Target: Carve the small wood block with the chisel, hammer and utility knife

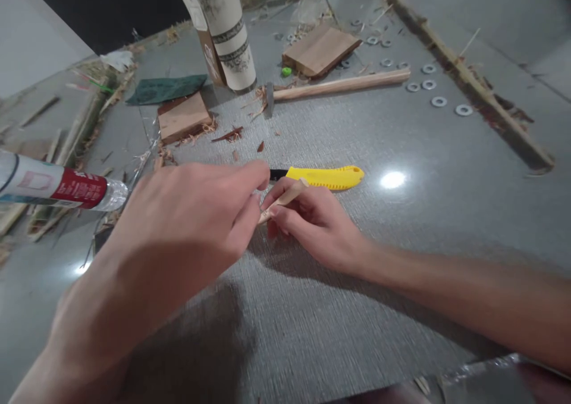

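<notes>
Large in the foreground, the left hand (187, 213) arches over the surface (303, 332) with its fingers curled in, thumb and forefinger drawn close at the lower end of a small wooden stick (291, 196); whether they grip it or something hidden behind them, I cannot tell. The stick sits between the two hands, tilted, its pale, smooth upper end poking out past the fingers of the right hand (330, 231). Those are closed in a pinch, thumb on the near side, which seems meant to steady so slim a piece while the other hand works at its tip. Just beyond lies a knife (328, 177) with a ribbed yellow plastic handle and a black front part, probably left there to be within easy reach. Farther off, a hammer (339, 86) rests with its straight-grained wooden handle angled to the right and its dull metal head among curly shavings. Flat, square-cut wood blocks, one (321, 48) behind the hammer and another (184, 117) partly against a dark green sheet (167, 90), have rough, reddish edges. Ring-shaped metal washers (439, 102) lie scattered beside a long, rough-barked strip (473, 80), while a clear plastic bottle (84, 188) leans in from the left.
</notes>
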The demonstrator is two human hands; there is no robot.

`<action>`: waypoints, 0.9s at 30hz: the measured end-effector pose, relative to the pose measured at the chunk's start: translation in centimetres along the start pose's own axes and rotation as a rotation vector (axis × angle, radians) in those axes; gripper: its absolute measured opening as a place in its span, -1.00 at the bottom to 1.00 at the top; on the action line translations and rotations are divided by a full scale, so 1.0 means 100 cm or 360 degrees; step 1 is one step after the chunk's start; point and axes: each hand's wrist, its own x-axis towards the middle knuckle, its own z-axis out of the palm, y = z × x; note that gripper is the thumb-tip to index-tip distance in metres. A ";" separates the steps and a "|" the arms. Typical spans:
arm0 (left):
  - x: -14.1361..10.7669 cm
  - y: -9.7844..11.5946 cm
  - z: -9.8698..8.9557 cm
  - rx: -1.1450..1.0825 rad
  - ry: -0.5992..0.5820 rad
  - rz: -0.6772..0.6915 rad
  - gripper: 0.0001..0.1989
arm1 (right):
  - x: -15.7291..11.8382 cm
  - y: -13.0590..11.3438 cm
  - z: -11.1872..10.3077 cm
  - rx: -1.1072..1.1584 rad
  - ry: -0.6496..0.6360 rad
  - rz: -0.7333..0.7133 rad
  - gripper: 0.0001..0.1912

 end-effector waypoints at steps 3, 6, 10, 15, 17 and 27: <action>0.005 0.000 -0.005 -0.0116 -0.0037 0.0022 -0.74 | 0.000 -0.001 0.000 -0.0065 0.0004 -0.0049 -0.79; 0.008 0.001 -0.008 -0.0291 -0.0126 0.0022 -0.65 | 0.001 -0.001 0.000 -0.0145 0.0006 -0.0072 -0.75; 0.009 0.002 -0.005 -0.0502 -0.0312 -0.0060 -0.61 | 0.000 -0.001 -0.001 -0.0138 0.0011 -0.0069 -0.76; 0.008 -0.001 -0.004 -0.0451 -0.0430 -0.0013 -0.61 | 0.000 0.000 -0.001 -0.0094 0.0051 -0.0088 -0.79; 0.008 -0.002 -0.005 -0.0411 -0.0456 0.0017 -0.62 | 0.001 0.000 -0.001 -0.0098 0.0050 -0.0079 -0.79; 0.008 0.009 -0.005 -0.0285 -0.0619 -0.0274 -0.74 | -0.001 0.002 0.000 0.0008 0.0067 -0.0026 -0.80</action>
